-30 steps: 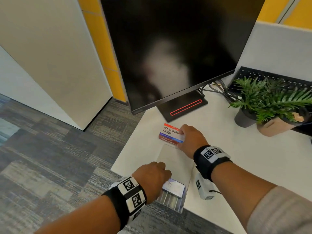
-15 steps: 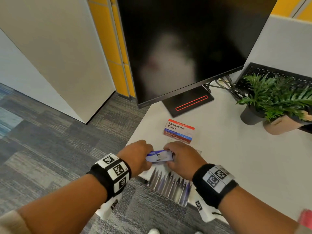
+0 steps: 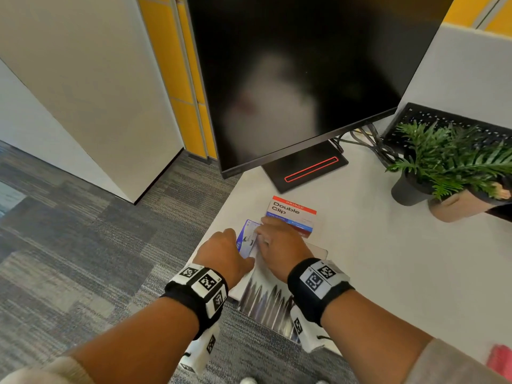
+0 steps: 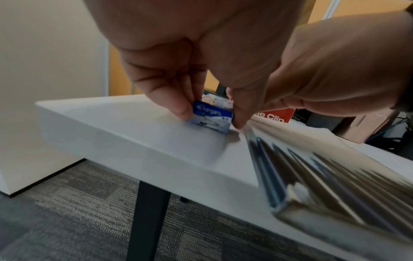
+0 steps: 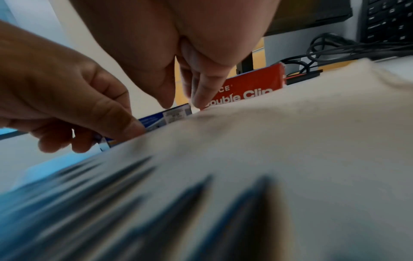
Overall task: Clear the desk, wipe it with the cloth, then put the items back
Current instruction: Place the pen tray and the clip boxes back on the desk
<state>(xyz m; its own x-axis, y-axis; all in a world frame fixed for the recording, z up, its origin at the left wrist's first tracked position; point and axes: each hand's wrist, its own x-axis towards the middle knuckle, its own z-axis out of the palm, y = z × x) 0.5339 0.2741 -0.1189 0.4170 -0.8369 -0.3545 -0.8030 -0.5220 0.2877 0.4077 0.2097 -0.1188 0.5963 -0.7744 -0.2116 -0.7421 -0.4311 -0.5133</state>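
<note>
A small blue staple box [image 3: 247,239] stands on the white desk [image 3: 388,261] near its left edge. My left hand [image 3: 228,249] pinches it between fingers and thumb [image 4: 237,120]. My right hand [image 3: 274,241] is just right of it, its straight fingers [image 5: 202,98] pointing down at the box's end and at the clear pen pack [image 3: 264,302]. That pack lies under my right wrist and overhangs the front edge. A red and white Double Clip box [image 3: 292,213] sits just beyond my hands. A red cloth [image 3: 501,360] shows at the lower right.
A large black monitor [image 3: 304,79] on a stand [image 3: 304,167] fills the back. Cables, a black keyboard [image 3: 454,128] and potted plants [image 3: 448,167] stand at the right. Carpet lies below the desk's left edge and a pale partition [image 3: 83,92] stands at the left.
My right hand left the Double Clip box and met the left hand at the blue box. Both hands then carried it forward and left, down onto the desk beside the pen pack.
</note>
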